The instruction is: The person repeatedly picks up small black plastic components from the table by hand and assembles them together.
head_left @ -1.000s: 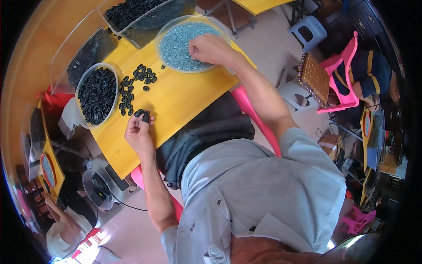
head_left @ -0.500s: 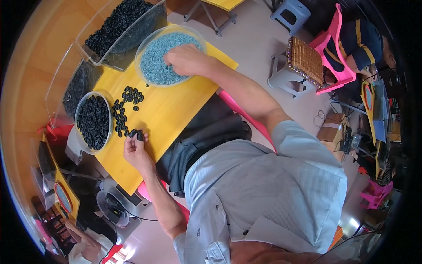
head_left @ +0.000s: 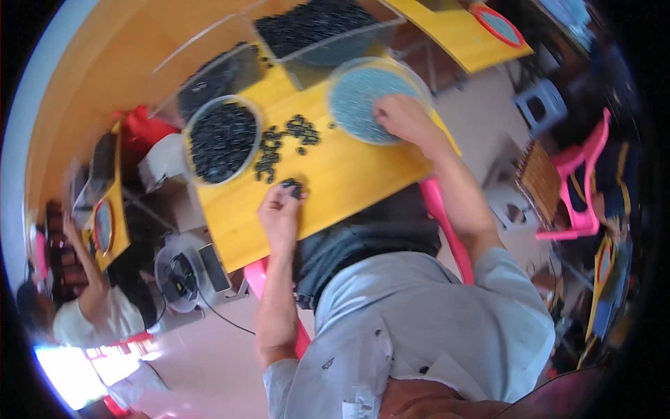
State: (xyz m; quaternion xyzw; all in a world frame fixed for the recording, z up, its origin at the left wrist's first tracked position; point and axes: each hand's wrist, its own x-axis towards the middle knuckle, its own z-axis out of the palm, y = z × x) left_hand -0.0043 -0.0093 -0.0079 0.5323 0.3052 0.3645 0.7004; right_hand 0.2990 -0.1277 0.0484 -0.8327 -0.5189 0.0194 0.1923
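A: Looking down, what carries everything?

B: A yellow tabletop (head_left: 349,174), with pale floor (head_left: 209,349) around it and pink chairs (head_left: 583,181) off to the right.

A: And the hands?

B: The left hand (head_left: 280,213) is closed on a small black part (head_left: 293,186) at the near edge. The right hand (head_left: 401,117) rests with fingers curled in a clear bowl of blue-grey pieces (head_left: 370,98); whether it grips any I cannot tell.

A: Anything else?

B: A bowl of black parts (head_left: 223,140) stands left, loose black parts (head_left: 283,143) scattered beside it. Clear bins (head_left: 307,35) sit behind. Another person (head_left: 91,307) works at far left.
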